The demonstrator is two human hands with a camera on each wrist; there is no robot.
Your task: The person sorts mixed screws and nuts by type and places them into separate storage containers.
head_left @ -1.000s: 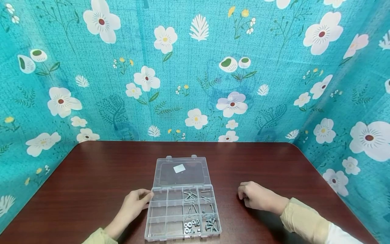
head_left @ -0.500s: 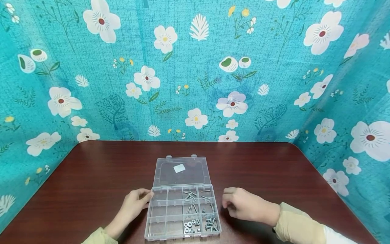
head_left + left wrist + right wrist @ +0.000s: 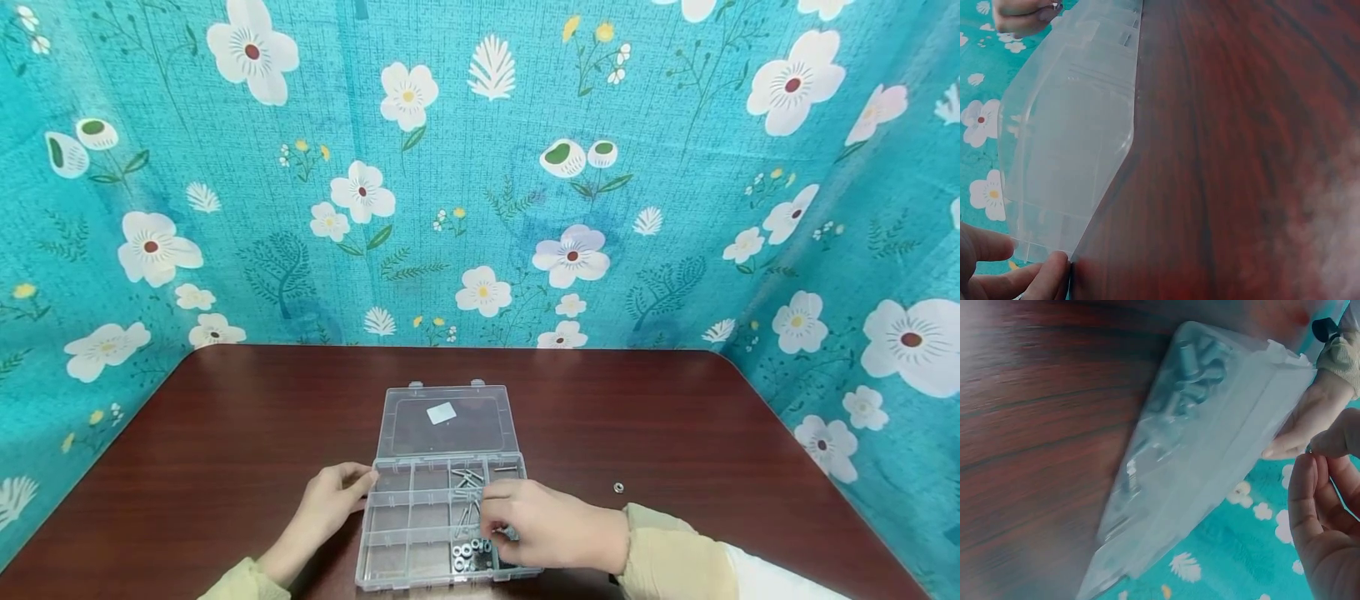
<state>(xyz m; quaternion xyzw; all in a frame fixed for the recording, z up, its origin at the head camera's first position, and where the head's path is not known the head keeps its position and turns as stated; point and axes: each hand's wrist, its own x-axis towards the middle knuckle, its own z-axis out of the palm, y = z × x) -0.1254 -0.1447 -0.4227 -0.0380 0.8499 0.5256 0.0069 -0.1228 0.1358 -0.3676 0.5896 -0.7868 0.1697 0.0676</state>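
Note:
A clear plastic compartment box (image 3: 408,533) lies on the table with its hinged lid laid back. My left hand (image 3: 330,500) grips the box's left edge near the hinge, thumb on the rim and fingers outside. Above the right-hand compartments is my right hand (image 3: 536,525), fingertips over the section holding nuts (image 3: 467,551). Its thumb and fingers pinch a tiny metal piece (image 3: 1309,450), mostly hidden by the fingertips. Silver screws (image 3: 468,479) fill neighbouring compartments. The right hand covers part of the front right compartment. One loose nut (image 3: 618,487) rests on the table right of the box.
The box's transparent lid (image 3: 450,425) lies towards the back, bearing a white label (image 3: 442,413). The dark red wooden table (image 3: 285,417) has rounded far corners. A turquoise floral cloth (image 3: 480,208) hangs behind and at the sides.
My right hand has moved left from the bare table to above the box's right compartments, uncovering the loose nut. My left hand stays at the box's edge.

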